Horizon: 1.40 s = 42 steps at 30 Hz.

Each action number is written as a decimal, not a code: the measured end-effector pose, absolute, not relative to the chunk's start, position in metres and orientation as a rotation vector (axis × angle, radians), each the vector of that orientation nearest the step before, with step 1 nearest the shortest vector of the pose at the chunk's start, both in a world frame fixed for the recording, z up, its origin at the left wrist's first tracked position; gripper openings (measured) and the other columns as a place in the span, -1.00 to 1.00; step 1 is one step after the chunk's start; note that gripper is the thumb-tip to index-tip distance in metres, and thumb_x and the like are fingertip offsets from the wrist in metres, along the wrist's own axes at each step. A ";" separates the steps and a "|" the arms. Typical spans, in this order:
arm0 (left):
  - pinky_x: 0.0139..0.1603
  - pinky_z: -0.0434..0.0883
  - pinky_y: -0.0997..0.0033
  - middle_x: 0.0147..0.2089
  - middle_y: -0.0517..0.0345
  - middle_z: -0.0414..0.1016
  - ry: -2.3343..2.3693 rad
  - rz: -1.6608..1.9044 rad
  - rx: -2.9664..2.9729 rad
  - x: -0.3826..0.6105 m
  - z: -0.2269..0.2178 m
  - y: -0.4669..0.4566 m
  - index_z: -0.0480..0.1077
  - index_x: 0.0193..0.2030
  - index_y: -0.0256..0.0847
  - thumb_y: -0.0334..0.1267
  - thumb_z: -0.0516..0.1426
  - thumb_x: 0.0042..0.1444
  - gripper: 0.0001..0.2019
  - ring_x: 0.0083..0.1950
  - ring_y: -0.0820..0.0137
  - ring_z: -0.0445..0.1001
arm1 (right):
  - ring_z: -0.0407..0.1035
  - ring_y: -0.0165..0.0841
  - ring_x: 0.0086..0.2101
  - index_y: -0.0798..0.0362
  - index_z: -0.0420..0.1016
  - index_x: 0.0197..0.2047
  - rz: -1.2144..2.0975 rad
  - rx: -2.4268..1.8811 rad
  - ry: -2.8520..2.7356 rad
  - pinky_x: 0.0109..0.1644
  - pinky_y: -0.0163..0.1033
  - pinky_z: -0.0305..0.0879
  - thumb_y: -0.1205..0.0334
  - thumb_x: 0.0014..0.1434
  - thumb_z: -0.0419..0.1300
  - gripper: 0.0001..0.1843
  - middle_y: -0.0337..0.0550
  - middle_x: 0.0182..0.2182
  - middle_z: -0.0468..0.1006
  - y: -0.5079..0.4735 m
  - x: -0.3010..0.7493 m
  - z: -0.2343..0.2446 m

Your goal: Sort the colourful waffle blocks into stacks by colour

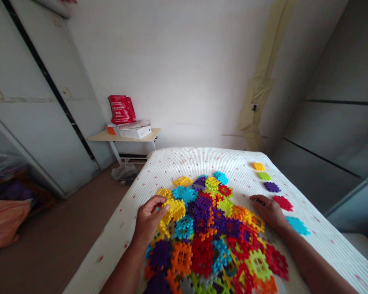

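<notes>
My left hand (151,214) is closed on a yellow interlocking plastic tile (175,210), pinched between thumb and fingers at the left side of the heap. Beneath and around it spreads a pile of notched building tiles in purple, red, blue, orange and green, some with window-like cut-outs. At the pile's right edge, my right hand (270,209) rests low over the bed with loosely bent fingers and nothing visible in them. An orange window tile (257,221) lies just beside it. Beyond that hand is a red tile (283,203).
A column of separate tiles runs along the bed's right side: yellow (259,166), green (264,176), purple (272,187), then red and blue (297,226). The striped bed cover (202,157) reaches toward the wall. A small table (125,138) holds boxes and a red bag (122,109).
</notes>
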<state>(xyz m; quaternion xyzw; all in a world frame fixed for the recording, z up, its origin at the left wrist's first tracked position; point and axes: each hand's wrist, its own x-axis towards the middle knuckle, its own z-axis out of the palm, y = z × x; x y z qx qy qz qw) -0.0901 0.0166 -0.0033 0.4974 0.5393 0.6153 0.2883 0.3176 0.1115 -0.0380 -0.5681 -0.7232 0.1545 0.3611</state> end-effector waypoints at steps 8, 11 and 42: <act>-0.15 0.38 0.42 -0.29 0.11 0.41 1.294 1.769 1.647 -0.078 0.012 0.014 0.42 -0.51 -0.19 -0.41 0.11 -0.12 -0.92 -0.18 0.36 0.42 | 0.45 -0.29 -0.40 0.07 0.50 -0.25 0.374 -1.296 -1.810 -0.36 -0.25 0.38 -0.02 0.10 0.08 -0.65 -0.04 -0.33 0.58 0.090 0.275 -0.003; -0.16 0.38 0.43 -0.25 0.11 0.41 1.284 1.735 1.716 -0.074 0.010 0.013 0.42 -0.49 -0.18 -0.47 0.07 -0.12 -0.86 -0.16 0.38 0.42 | 0.44 -0.32 -0.35 0.05 0.48 -0.17 0.477 -1.145 -1.952 -0.28 -0.25 0.40 0.02 0.17 0.06 -0.67 -0.06 -0.24 0.56 0.071 0.241 0.011; -0.31 0.39 0.46 -0.36 0.13 0.38 1.239 1.556 2.099 -0.056 0.021 0.002 0.46 -0.47 -0.16 -0.50 0.07 -0.06 -0.81 -0.29 0.42 0.41 | 0.23 -0.17 0.02 0.06 0.22 0.19 0.611 -0.692 -2.432 0.09 -0.07 0.20 0.07 0.05 0.25 -0.35 0.04 0.04 0.34 0.036 0.131 0.035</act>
